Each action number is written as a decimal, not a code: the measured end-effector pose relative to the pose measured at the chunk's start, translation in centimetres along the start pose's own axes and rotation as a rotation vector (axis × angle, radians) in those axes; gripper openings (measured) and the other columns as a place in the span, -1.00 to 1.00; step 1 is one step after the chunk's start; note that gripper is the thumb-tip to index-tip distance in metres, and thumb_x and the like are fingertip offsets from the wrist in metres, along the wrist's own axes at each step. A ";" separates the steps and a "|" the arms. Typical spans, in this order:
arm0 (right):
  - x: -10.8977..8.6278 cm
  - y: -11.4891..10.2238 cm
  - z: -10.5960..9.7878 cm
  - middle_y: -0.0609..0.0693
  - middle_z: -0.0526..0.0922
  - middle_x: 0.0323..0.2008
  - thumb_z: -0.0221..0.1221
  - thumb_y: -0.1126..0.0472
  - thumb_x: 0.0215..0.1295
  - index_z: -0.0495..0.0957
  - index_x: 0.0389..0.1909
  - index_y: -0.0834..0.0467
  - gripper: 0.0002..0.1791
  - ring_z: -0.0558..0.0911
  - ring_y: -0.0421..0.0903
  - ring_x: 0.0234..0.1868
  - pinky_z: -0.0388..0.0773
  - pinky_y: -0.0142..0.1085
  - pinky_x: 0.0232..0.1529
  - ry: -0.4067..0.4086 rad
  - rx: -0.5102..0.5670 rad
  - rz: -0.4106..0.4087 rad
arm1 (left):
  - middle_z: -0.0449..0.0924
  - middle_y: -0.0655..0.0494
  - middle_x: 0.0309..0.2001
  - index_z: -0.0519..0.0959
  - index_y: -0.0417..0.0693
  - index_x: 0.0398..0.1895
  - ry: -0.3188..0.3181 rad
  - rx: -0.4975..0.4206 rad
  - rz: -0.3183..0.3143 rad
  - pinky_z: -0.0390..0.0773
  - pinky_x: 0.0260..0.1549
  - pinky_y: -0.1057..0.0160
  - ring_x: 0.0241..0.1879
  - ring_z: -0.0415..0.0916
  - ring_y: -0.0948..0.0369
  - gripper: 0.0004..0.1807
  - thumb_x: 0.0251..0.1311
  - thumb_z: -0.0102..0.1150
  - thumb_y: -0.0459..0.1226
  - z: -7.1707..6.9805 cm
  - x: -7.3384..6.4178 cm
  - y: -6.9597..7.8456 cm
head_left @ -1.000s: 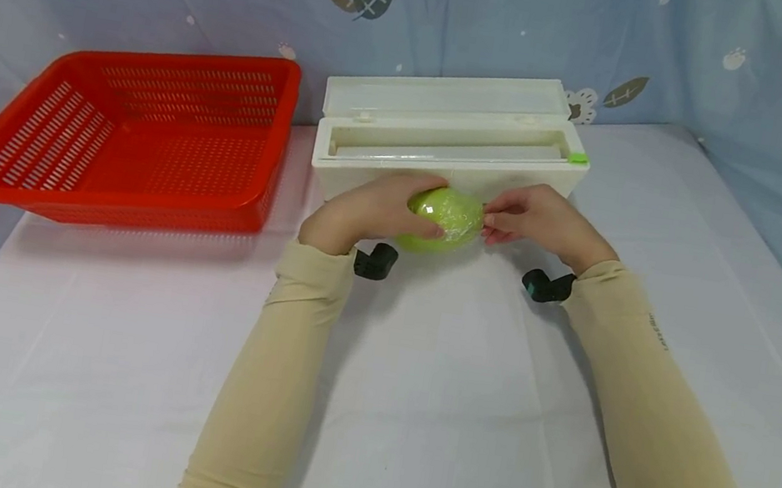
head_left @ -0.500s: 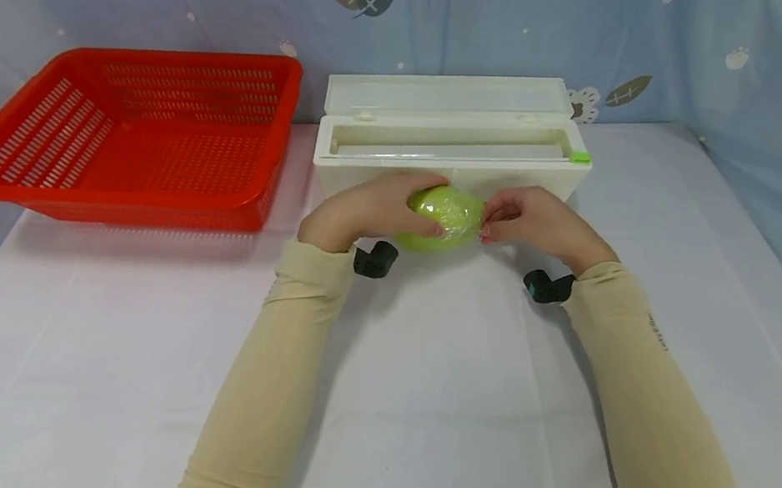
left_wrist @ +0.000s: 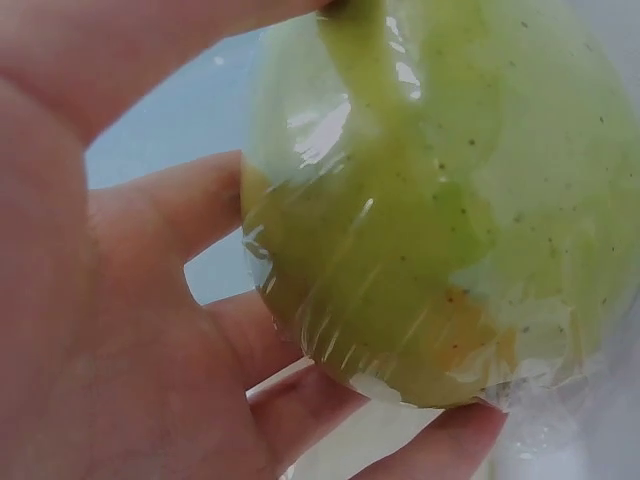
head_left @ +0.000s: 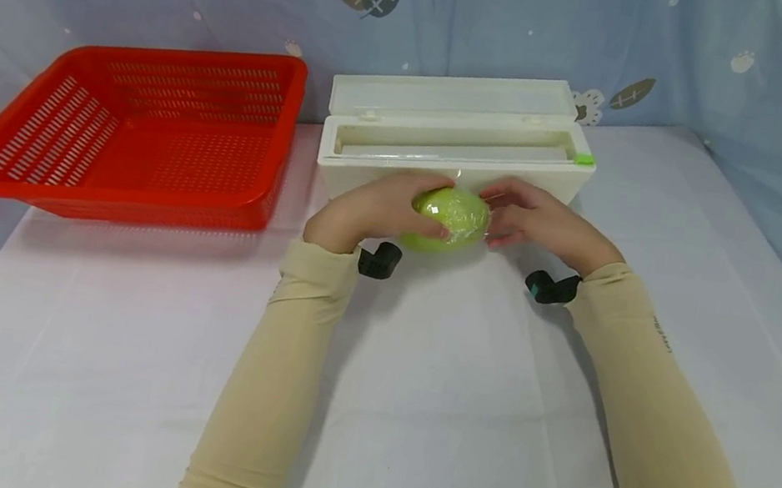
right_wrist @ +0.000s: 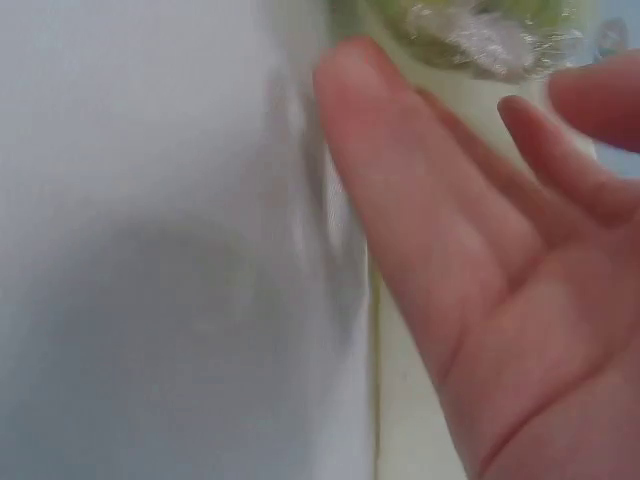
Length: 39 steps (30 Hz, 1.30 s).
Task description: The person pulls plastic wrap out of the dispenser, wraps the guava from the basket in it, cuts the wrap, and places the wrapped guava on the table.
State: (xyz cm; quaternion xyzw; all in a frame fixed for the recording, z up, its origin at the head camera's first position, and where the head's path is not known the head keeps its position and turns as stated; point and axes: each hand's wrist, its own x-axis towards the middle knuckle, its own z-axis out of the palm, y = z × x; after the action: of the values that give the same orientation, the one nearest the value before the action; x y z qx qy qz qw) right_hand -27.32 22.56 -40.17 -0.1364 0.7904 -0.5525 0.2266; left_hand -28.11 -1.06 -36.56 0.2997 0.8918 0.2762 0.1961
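Note:
A speckled green fruit (head_left: 462, 214) wrapped in clear cling film is in front of the white box. My left hand (head_left: 383, 207) holds it from the left, thumb on the near side and fingers around the far side. In the left wrist view the film lies glossy and creased over the fruit (left_wrist: 450, 200), gathering into a bunched bit at the lower right. My right hand (head_left: 542, 220) is at the fruit's right end with its fingers spread loosely. The right wrist view shows the right hand's fingers (right_wrist: 400, 180) extended, below the crumpled film end (right_wrist: 490, 40).
Behind the hands stands a white cling film dispenser (head_left: 447, 170), lid (head_left: 450, 99) raised, a roll inside and a green slider (head_left: 583, 159) at its right end. A red perforated basket (head_left: 213, 213) sits on the white-covered table (head_left: 426, 418) to the left. A patterned curtain (head_left: 486, 14) hangs behind.
My right hand's fingers have loosened from a pinch at the film's right end and spread apart. The left hand keeps its hold; the fruit has hardly moved.

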 end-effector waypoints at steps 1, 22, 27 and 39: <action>-0.1 0.0 0.0 0.08 0.32 0.10 -0.04 0.24 0.29 0.21 0.17 0.13 -0.58 0.47 0.09 -0.06 0.47 -0.08 -0.13 -0.027 0.040 -0.010 | 0.27 0.14 0.18 0.19 0.04 0.29 0.000 0.003 0.007 0.19 0.06 0.28 0.08 0.22 0.23 -0.26 0.00 0.20 -0.07 0.0 0.0 0.0; 0.5 0.0 3.0 -0.13 0.14 0.21 0.22 -0.19 -0.02 -0.03 0.34 -0.10 -0.07 0.16 -0.14 0.17 0.00 -0.06 0.20 0.006 -0.152 0.061 | 0.44 0.09 0.05 0.32 0.10 0.20 0.083 -0.276 -0.147 0.40 -0.10 0.22 -0.05 0.44 0.20 -0.45 0.14 0.01 0.04 -1.7 -1.7 -1.7; -0.3 -1.1 3.0 -0.08 0.17 0.19 0.28 -0.03 -0.01 -0.04 0.34 0.00 -0.06 0.15 -0.11 0.19 -0.03 -0.08 0.22 -0.039 -0.116 0.071 | 0.54 0.03 -0.18 0.53 -0.13 -0.10 0.165 -0.290 -0.318 0.44 -0.24 0.18 -0.21 0.51 0.08 -0.62 0.25 -0.10 -0.07 -2.5 -2.6 -2.2; -1.0 -2.3 2.9 -0.07 0.03 0.29 0.30 0.08 -0.02 -0.13 0.37 -0.05 0.00 0.09 -0.11 0.24 -0.07 -0.04 0.23 -0.108 -0.145 0.035 | 0.59 -0.10 -0.39 0.59 -0.09 -0.24 0.139 -0.259 -0.454 0.46 -0.54 0.23 -0.57 0.46 0.08 -0.64 0.11 0.06 0.00 -1.8 -3.7 -3.9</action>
State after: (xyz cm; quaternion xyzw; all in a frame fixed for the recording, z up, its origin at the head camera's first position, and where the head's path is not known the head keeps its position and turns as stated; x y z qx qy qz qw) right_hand -25.09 19.83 -38.62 -0.1682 0.8173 -0.4816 0.2678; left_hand -27.94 -6.71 -36.90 0.0447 0.9048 0.3568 0.2282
